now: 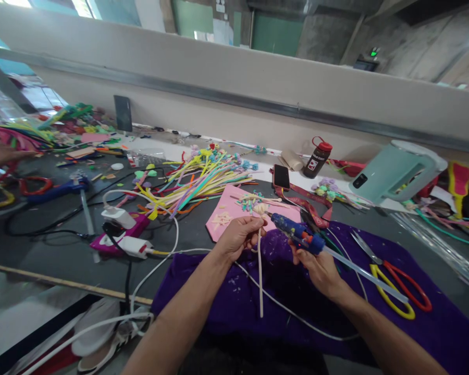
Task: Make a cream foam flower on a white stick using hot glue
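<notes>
Between the fingertips of my left hand [244, 235] is a cream pipe-cleaner flower, pinched near its head [261, 209], with its stem [260, 281] hanging down. My right hand [316, 265] is wrapped round a blue glue gun [293, 229], and a long clear glue stick [363, 274] pokes out of its back. The gun's nozzle points left, close beside the cream head; whether they touch I cannot tell. Behind my hands lies a pink sheet [218, 208] bearing small cream pieces [222, 219] and little teal and purple flowers [254, 200].
Scissors [389, 278] with red and yellow handles lie on the purple cloth [430, 323] at right. Colourful pipe-cleaner stems [203, 179], a phone [281, 177], a bottle [318, 159] and a mint-green appliance [394, 172] stand behind. At left are a power strip [119, 234], cables and another person's hand [3, 151].
</notes>
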A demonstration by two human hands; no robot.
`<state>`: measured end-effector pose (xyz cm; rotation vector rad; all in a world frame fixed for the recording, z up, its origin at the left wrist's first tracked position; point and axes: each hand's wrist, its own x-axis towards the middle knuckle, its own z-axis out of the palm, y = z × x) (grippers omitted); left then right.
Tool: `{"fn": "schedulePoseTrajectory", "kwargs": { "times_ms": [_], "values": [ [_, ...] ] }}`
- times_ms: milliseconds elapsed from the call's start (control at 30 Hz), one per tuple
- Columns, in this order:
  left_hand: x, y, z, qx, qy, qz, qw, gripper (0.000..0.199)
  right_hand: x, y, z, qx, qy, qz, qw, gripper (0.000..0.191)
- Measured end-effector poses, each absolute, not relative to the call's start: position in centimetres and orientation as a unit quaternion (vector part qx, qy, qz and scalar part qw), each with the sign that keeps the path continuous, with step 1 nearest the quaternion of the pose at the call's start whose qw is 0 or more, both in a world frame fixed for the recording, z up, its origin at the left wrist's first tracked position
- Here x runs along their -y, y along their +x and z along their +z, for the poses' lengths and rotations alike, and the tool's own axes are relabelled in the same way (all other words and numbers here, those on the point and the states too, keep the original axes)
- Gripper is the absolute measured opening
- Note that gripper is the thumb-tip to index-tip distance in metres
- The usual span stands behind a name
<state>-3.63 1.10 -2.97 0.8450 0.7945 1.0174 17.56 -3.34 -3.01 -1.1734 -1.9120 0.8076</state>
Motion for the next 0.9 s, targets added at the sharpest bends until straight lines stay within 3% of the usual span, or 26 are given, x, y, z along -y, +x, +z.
{"fn": "schedulePoseTrajectory", "kwargs": {
  "times_ms": [900],
  "values": [
    [-1.16,-3.7,-2.98,-0.357,0.395,0.458,0.712,0.027,3.21,17.59,-3.16,0.782,-0.462,0.234,0.346,0.036]
  ]
}}
